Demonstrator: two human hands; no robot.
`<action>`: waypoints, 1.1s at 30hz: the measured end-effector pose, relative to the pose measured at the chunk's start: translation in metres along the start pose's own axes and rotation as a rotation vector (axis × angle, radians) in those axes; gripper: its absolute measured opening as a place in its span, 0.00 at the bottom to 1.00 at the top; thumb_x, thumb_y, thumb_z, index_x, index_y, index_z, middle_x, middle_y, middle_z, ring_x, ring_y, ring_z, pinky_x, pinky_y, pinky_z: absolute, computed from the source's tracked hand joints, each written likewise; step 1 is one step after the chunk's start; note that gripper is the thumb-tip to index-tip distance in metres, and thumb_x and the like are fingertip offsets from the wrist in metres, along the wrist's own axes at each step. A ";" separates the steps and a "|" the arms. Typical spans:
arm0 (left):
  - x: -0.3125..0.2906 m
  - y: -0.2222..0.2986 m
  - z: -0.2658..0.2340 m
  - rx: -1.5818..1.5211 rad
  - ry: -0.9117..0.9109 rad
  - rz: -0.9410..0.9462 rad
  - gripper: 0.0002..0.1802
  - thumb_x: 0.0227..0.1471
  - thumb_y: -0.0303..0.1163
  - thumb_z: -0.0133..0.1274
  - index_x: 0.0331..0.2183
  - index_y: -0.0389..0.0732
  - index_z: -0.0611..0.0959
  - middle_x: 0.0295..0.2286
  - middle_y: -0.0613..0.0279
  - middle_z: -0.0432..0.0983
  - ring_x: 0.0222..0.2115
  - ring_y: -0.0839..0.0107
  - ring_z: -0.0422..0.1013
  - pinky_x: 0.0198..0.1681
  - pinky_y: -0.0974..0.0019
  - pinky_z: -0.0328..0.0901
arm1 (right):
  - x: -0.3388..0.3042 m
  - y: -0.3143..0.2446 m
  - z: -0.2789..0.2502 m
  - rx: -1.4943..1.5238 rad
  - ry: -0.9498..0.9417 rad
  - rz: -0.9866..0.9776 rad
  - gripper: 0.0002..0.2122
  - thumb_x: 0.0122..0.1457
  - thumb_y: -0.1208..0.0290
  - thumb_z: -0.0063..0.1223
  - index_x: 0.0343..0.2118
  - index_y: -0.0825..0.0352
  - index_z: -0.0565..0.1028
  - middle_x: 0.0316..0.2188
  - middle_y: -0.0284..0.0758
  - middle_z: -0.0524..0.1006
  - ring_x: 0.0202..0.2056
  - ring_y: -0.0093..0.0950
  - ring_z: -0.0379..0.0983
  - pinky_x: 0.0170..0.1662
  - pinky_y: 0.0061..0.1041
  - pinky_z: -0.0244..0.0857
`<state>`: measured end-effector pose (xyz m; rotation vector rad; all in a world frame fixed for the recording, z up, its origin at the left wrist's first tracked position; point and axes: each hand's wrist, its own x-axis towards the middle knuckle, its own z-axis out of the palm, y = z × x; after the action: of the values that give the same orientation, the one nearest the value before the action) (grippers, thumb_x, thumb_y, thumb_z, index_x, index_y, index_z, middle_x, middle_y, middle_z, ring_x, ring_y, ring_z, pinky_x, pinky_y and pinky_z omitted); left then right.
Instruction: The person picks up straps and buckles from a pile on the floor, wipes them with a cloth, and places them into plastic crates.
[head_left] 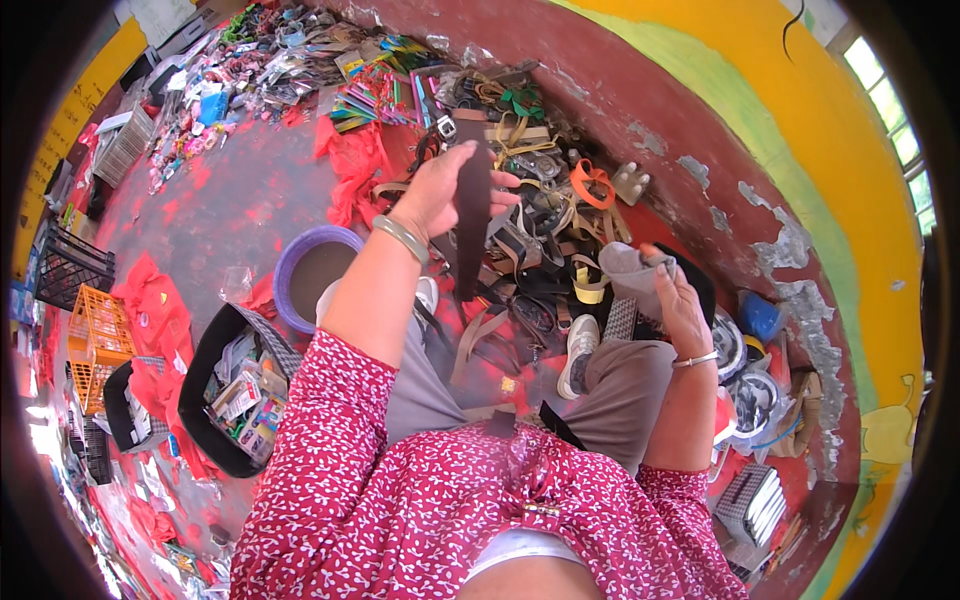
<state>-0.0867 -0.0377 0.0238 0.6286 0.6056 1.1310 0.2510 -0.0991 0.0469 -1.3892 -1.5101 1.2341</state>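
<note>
A dark brown belt (471,225) hangs from my left hand (432,195), held between the thumb and the fingers behind it. A silver buckle (446,127) shows just above that hand; whether it belongs to this belt I cannot tell. To the right, a grey cloth (632,270) is bunched in my right hand (682,305), above my knee and apart from the belt. Beyond both hands lies a tangled heap of belts (540,235) in black, tan and brown, with an orange coiled belt (592,184) on its far right side.
A purple basin of murky water (310,278) stands left of my legs. Nearby are a black bin (215,385) of small packages and an orange crate (98,335). Piled goods (290,60) line the far side. A peeling red wall (690,170) curves along the right.
</note>
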 end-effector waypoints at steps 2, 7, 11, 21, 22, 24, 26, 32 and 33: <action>0.004 -0.010 0.003 0.002 0.020 0.033 0.17 0.56 0.40 0.35 0.38 0.37 0.70 0.34 0.52 0.72 0.33 0.61 0.72 0.37 0.59 0.69 | 0.007 -0.013 0.008 0.132 0.010 -0.075 0.18 0.61 0.61 0.38 0.51 0.67 0.66 0.44 0.29 0.68 0.46 0.18 0.61 0.52 0.18 0.50; 0.010 -0.027 0.003 0.110 -0.124 0.218 0.11 0.53 0.29 0.47 0.38 0.37 0.74 0.31 0.65 0.73 0.30 0.75 0.71 0.35 0.67 0.68 | 0.037 -0.017 0.024 0.147 0.045 -0.070 0.17 0.60 0.62 0.41 0.48 0.67 0.68 0.38 0.25 0.68 0.39 0.14 0.60 0.46 0.13 0.52; 0.011 -0.026 0.007 0.160 -0.052 0.231 0.10 0.51 0.28 0.49 0.38 0.38 0.76 0.29 0.68 0.73 0.29 0.80 0.70 0.33 0.73 0.67 | 0.050 -0.020 0.031 -0.101 0.165 -0.093 0.13 0.59 0.63 0.44 0.37 0.69 0.73 0.26 0.27 0.73 0.29 0.16 0.67 0.34 0.16 0.62; 0.021 -0.037 0.014 0.389 0.010 0.321 0.07 0.49 0.24 0.50 0.34 0.41 0.75 0.27 0.72 0.73 0.26 0.84 0.68 0.29 0.80 0.63 | 0.073 -0.044 0.104 0.735 -0.062 -0.005 0.12 0.58 0.63 0.46 0.40 0.65 0.70 0.31 0.28 0.73 0.29 0.17 0.68 0.27 0.16 0.60; 0.021 -0.037 0.016 0.435 0.017 0.339 0.07 0.49 0.24 0.50 0.34 0.41 0.75 0.26 0.72 0.72 0.25 0.85 0.67 0.29 0.80 0.63 | 0.074 -0.045 0.107 0.845 -0.154 0.036 0.13 0.58 0.63 0.46 0.40 0.65 0.70 0.32 0.28 0.73 0.29 0.18 0.68 0.28 0.16 0.61; 0.019 -0.033 0.017 0.461 0.028 0.348 0.07 0.49 0.24 0.50 0.34 0.41 0.75 0.26 0.73 0.72 0.25 0.85 0.67 0.28 0.80 0.62 | 0.080 -0.040 0.108 0.876 -0.232 0.052 0.12 0.57 0.65 0.47 0.40 0.66 0.69 0.34 0.29 0.72 0.33 0.20 0.68 0.34 0.19 0.62; 0.017 -0.033 0.020 0.464 0.020 0.358 0.07 0.48 0.23 0.50 0.34 0.40 0.75 0.26 0.73 0.72 0.25 0.85 0.66 0.29 0.80 0.62 | 0.090 -0.027 0.112 0.896 -0.179 0.022 0.11 0.57 0.67 0.47 0.40 0.67 0.68 0.34 0.30 0.72 0.34 0.20 0.67 0.37 0.19 0.61; 0.010 -0.037 0.032 0.436 -0.098 0.437 0.09 0.46 0.18 0.48 0.34 0.39 0.75 0.28 0.73 0.72 0.29 0.83 0.66 0.35 0.77 0.62 | 0.095 -0.028 0.127 0.747 -0.243 0.052 0.19 0.49 0.73 0.57 0.44 0.67 0.66 0.37 0.30 0.71 0.39 0.20 0.67 0.44 0.18 0.60; 0.014 -0.039 0.027 0.440 -0.113 0.422 0.10 0.46 0.17 0.48 0.33 0.39 0.75 0.28 0.73 0.72 0.30 0.83 0.66 0.36 0.77 0.62 | 0.090 -0.032 0.131 0.761 -0.266 0.045 0.20 0.49 0.73 0.57 0.45 0.67 0.65 0.38 0.30 0.71 0.40 0.20 0.66 0.44 0.19 0.60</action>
<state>-0.0389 -0.0404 0.0122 1.2339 0.6465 1.3518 0.1046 -0.0309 0.0332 -0.7724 -0.9842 1.8222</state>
